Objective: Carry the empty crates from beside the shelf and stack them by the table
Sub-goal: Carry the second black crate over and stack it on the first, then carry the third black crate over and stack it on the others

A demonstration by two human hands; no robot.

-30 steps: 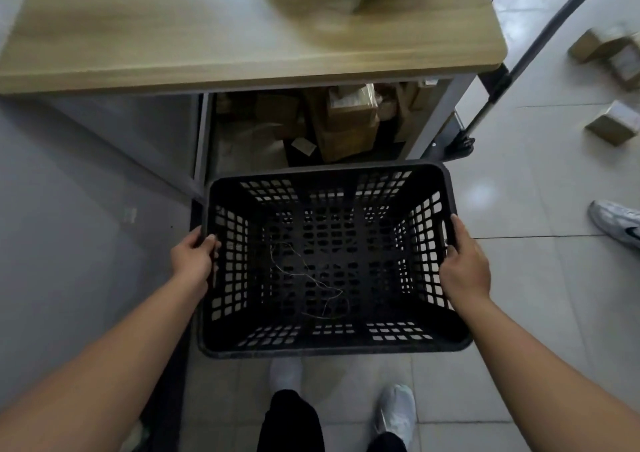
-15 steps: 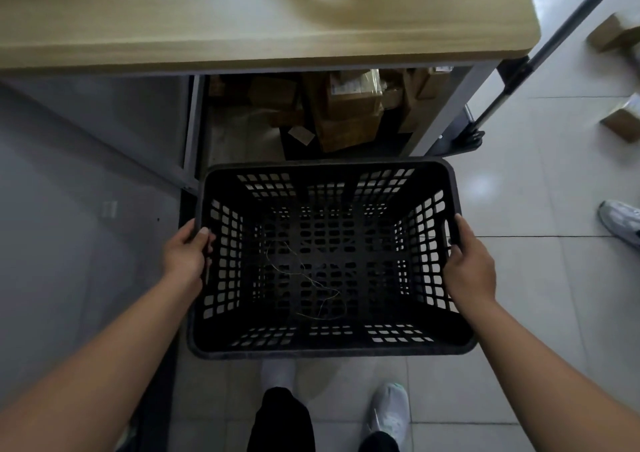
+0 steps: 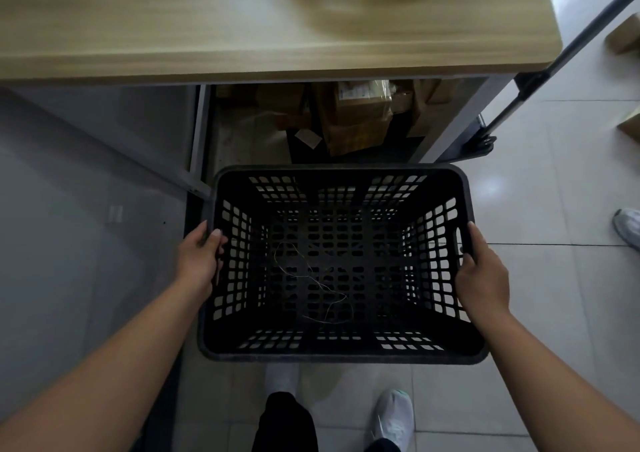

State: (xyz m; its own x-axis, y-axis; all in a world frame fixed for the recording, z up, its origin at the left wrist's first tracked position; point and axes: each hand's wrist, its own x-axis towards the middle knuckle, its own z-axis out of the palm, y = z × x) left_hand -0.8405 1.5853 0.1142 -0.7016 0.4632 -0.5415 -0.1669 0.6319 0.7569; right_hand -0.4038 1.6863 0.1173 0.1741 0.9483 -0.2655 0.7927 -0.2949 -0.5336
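Head view: left hand (image 3: pixel 199 261) and right hand (image 3: pixel 483 275) are gripping opposite short sides of the black plastic crate (image 3: pixel 341 347), holding it above the tiled floor (image 3: pixel 540 278), far long rim lying just short of the desk (image 3: pixel 242 36) edge.

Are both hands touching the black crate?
Touching. The head view shows the left hand wrapped over the crate's left rim and the right hand gripping the right rim beside the handle slot, with no gap at either side.
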